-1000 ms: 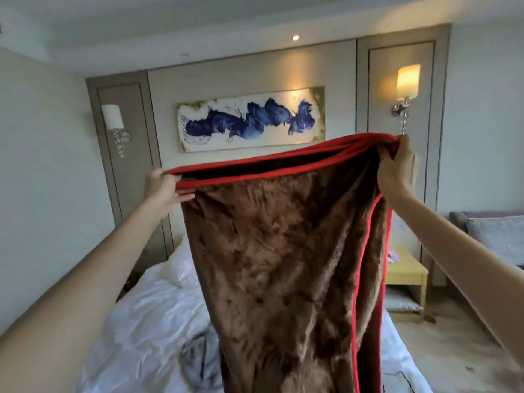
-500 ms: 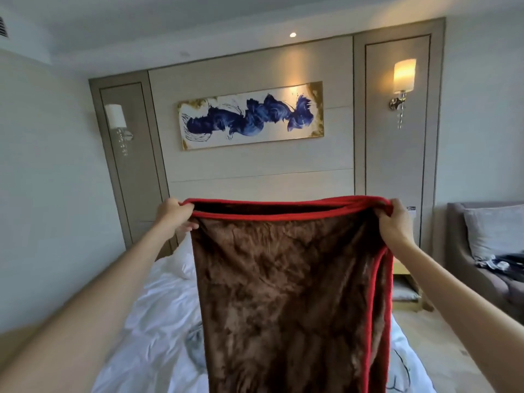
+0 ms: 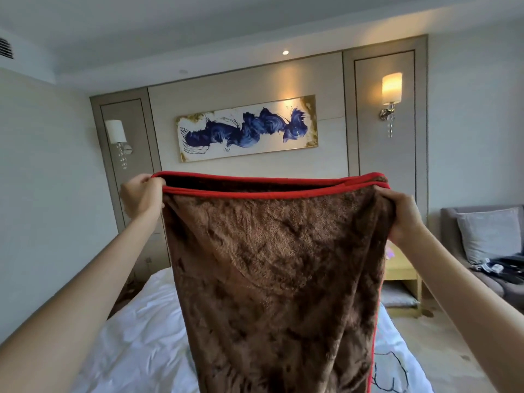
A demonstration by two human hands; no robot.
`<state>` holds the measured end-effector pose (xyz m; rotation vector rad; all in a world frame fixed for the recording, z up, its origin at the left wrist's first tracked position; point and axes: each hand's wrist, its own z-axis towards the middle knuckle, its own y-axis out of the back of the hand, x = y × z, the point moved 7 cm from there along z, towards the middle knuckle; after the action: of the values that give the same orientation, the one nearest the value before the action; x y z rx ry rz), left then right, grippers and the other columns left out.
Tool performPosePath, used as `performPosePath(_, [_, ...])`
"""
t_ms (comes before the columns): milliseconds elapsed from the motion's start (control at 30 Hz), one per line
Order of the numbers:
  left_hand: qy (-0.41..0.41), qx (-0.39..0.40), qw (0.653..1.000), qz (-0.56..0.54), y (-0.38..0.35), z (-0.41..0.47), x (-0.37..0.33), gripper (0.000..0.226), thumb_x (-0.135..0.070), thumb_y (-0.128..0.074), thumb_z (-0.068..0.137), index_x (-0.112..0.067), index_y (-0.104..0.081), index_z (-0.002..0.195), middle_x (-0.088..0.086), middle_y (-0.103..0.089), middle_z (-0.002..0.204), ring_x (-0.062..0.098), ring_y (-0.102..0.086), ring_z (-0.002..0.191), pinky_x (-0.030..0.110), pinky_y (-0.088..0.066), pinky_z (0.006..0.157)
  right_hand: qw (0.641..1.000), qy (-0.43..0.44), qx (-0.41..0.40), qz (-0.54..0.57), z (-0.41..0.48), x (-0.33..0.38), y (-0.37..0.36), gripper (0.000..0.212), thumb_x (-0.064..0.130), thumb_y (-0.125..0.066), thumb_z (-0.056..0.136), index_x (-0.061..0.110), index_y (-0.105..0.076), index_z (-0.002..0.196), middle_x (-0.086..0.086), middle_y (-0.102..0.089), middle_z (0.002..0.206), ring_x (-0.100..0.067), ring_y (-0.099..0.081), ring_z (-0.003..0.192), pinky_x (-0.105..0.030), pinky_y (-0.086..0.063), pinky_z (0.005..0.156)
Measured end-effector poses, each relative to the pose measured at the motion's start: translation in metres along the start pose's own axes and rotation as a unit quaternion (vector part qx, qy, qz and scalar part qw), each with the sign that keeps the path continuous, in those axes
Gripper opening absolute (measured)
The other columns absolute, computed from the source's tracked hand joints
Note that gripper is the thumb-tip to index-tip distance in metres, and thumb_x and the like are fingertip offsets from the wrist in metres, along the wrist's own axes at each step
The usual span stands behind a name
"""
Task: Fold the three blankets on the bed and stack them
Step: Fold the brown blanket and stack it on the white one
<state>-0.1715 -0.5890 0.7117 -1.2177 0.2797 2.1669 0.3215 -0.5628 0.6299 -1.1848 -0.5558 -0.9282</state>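
Above white bed (image 3: pixel 136 336), plush red-edged brown blanket (image 3: pixel 272 265)

Brown blanket (image 3: pixel 269 265) edged in red; plain white bed (image 3: pixel 136 336); dark blue swirls on white-and-gold painting (image 3: pixel 246 127); grey sofa (image 3: pixel 449 225).

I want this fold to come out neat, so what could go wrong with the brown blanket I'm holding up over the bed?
The two red edges at the top sit apart, so the halves may fold askew. The left hand and right hand grip only the top corners; a slip could drop a layer. The brown blanket hides much of the bed, so its hanging end might bunch there.
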Motion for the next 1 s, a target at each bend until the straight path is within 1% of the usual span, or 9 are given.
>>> performPosePath(100, [-0.021, -0.016, 1.000, -0.013, 0.007, 0.005, -0.018, 0.010, -0.016, -0.059, 0.066, -0.020, -0.059, 0.058, -0.006, -0.054, 0.053, 0.020, -0.053, 0.048, 0.024, -0.044, 0.052, 0.999, 0.032, 0.024, 0.030, -0.005, 0.011, -0.012, 0.018, 0.015, -0.052, 0.087, 0.006, -0.066, 0.094, -0.008, -0.073, 0.077, -0.021, -0.072, 0.070, -0.030, -0.059, 0.063])
performPosePath(200, [-0.026, -0.023, 0.999, -0.016, 0.008, 0.014, -0.022, 0.011, -0.015, -0.059, 0.066, -0.020, -0.057, 0.056, -0.005, -0.050, 0.051, 0.019, -0.051, 0.045, 0.022, -0.041, 0.046, 0.997, 0.043, 0.047, 0.052, -0.001, 0.015, -0.022, 0.018, 0.014, -0.051, 0.088, 0.007, -0.066, 0.093, -0.007, -0.072, 0.078, -0.021, -0.071, 0.072, -0.031, -0.059, 0.067])
performPosePath(333, [0.009, -0.011, 1.000, 0.023, 0.000, 0.018, 0.015, 0.010, -0.018, -0.062, 0.067, -0.018, -0.059, 0.058, -0.005, -0.053, 0.050, 0.018, -0.051, 0.042, 0.021, -0.037, 0.044, 0.999, -0.025, 0.010, -0.022, 0.014, -0.023, -0.010, 0.017, 0.018, -0.056, 0.088, 0.007, -0.066, 0.097, -0.007, -0.074, 0.080, -0.020, -0.072, 0.072, -0.033, -0.056, 0.068])
performPosePath(467, [0.062, 0.045, 0.990, 0.116, -0.018, 0.007, 0.113, 0.007, -0.016, -0.061, 0.069, -0.016, -0.067, 0.065, 0.000, -0.058, 0.048, 0.017, -0.056, 0.037, 0.018, -0.039, 0.042, 0.989, -0.091, -0.085, -0.086, 0.030, -0.103, 0.036, 0.018, 0.009, -0.063, 0.086, 0.002, -0.067, 0.102, -0.011, -0.074, 0.089, -0.021, -0.072, 0.077, -0.029, -0.057, 0.064])
performPosePath(567, [0.134, 0.101, 0.971, 0.169, -0.036, -0.010, 0.201, 0.008, -0.013, -0.060, 0.067, -0.014, -0.069, 0.065, 0.000, -0.055, 0.034, 0.011, -0.054, 0.027, 0.016, -0.045, 0.037, 0.976, -0.105, -0.169, -0.084, 0.033, -0.177, 0.073, 0.011, 0.000, -0.065, 0.083, 0.006, -0.068, 0.092, -0.004, -0.073, 0.068, -0.015, -0.070, 0.061, -0.028, -0.060, 0.060])
performPosePath(633, [0.173, 0.130, 0.956, 0.199, -0.046, -0.017, 0.257, 0.009, -0.011, -0.060, 0.066, -0.012, -0.069, 0.067, 0.001, -0.056, 0.034, 0.011, -0.054, 0.027, 0.016, -0.044, 0.037, 0.966, -0.123, -0.207, -0.090, 0.034, -0.227, 0.093, 0.011, -0.002, -0.063, 0.084, 0.009, -0.067, 0.085, 0.001, -0.071, 0.059, -0.012, -0.068, 0.053, -0.025, -0.059, 0.056])
performPosePath(733, [0.214, 0.149, 0.937, 0.231, -0.058, -0.014, 0.331, 0.012, -0.011, -0.061, 0.066, -0.009, -0.071, 0.071, 0.006, -0.060, 0.039, 0.015, -0.060, 0.034, 0.021, -0.048, 0.045, 0.954, -0.144, -0.233, -0.125, 0.046, -0.291, 0.115, 0.014, -0.002, -0.063, 0.084, 0.011, -0.066, 0.080, -0.003, -0.069, 0.064, -0.015, -0.066, 0.058, -0.024, -0.056, 0.060])
performPosePath(833, [0.250, 0.136, 0.928, 0.242, -0.076, 0.003, 0.391, 0.013, -0.009, -0.062, 0.072, -0.004, -0.072, 0.079, 0.006, -0.060, 0.038, 0.016, -0.062, 0.035, 0.019, -0.046, 0.038, 0.942, -0.161, -0.247, -0.159, 0.073, -0.344, 0.122, 0.013, 0.002, -0.067, 0.083, 0.014, -0.066, 0.078, -0.010, -0.063, 0.076, -0.022, -0.060, 0.071, -0.034, -0.052, 0.074])
performPosePath(1000, [0.303, 0.127, 0.907, 0.265, -0.135, 0.041, 0.484, 0.007, 0.000, -0.054, 0.087, -0.003, -0.059, 0.091, 0.010, -0.059, 0.039, 0.019, -0.060, 0.031, 0.019, -0.043, 0.029, 0.927, -0.182, -0.272, -0.184, 0.151, -0.420, 0.124, 0.015, 0.007, -0.069, 0.082, 0.019, -0.066, 0.075, -0.006, -0.064, 0.074, -0.021, -0.060, 0.072, -0.032, -0.053, 0.072])
